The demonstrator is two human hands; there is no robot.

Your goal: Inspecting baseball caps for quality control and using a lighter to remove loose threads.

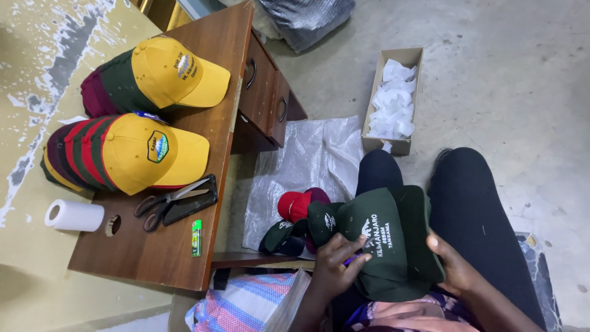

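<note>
A dark green cap [393, 243] with white embroidery on its front lies on my lap. My right hand [455, 267] grips its edge from the right. At the cap's left side is my left hand [335, 264], with the fingers pressed on the front panel and a small thin object between them. More caps, red [295, 204] and dark green [283, 237], lie piled just left of my knee.
A brown wooden desk [153, 252] at left carries two stacks of yellow-fronted caps [157, 77] [132, 154], scissors [169, 203], a green lighter [196, 237] and a paper roll [74, 215]. A cardboard box of white scraps [393, 101] and a plastic sheet [307, 160] are on the floor.
</note>
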